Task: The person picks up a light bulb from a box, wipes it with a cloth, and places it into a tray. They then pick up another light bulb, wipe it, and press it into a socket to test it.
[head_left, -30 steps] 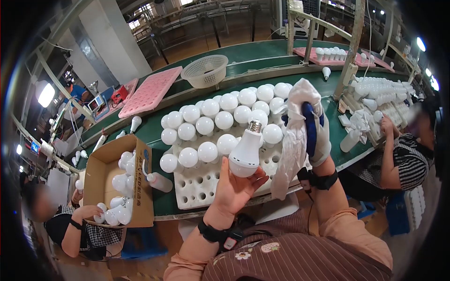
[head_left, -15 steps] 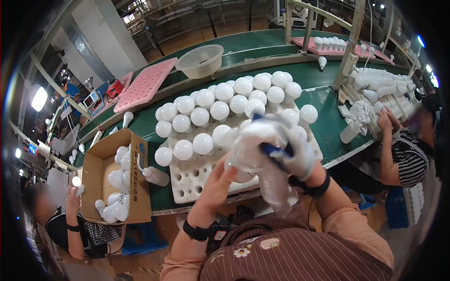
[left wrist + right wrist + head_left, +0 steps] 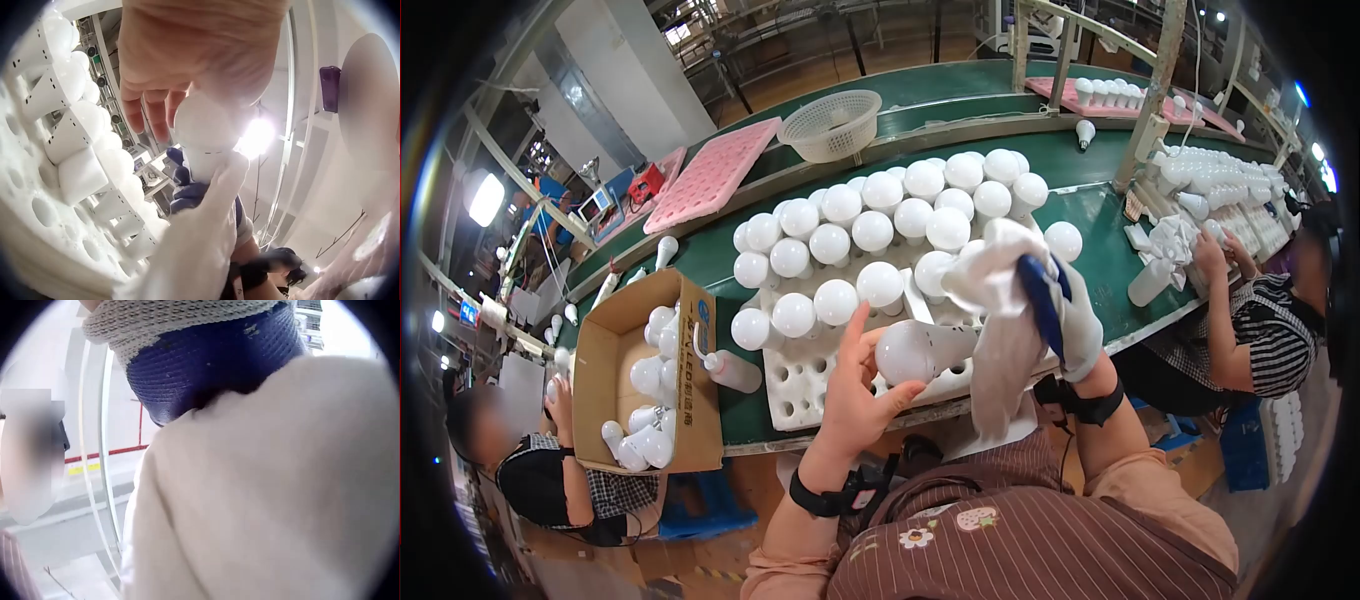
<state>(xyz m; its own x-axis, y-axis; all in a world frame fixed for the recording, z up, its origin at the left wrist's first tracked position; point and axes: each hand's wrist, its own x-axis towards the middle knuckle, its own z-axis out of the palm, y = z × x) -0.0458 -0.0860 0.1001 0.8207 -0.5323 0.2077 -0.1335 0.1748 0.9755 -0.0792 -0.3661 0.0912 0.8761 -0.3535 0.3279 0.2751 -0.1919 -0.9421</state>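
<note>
My bare left hand (image 3: 862,372) holds a white LED bulb (image 3: 912,349) lying sideways, dome toward my palm, just above the near edge of a white foam tray (image 3: 805,395). My right hand (image 3: 1055,305), in a white and blue glove, grips a white cloth (image 3: 1000,330) wrapped round the bulb's neck end. In the left wrist view the bulb (image 3: 200,128) sits under my fingers (image 3: 144,109) with the cloth (image 3: 194,250) below it. The right wrist view shows only the glove (image 3: 206,369) and cloth (image 3: 269,487). Several bulbs (image 3: 870,230) stand in the tray.
The tray lies on a green conveyor belt (image 3: 1100,250). A cardboard box (image 3: 650,380) of bulbs and a squeeze bottle (image 3: 730,372) sit at left. A pink tray (image 3: 710,175) and white basket (image 3: 832,124) lie beyond. Seated workers are at left (image 3: 550,470) and right (image 3: 1250,320).
The bulb went from upright in my left hand to lying sideways. My right hand came down with the cloth, covered the bulb, then drew right along its neck.
</note>
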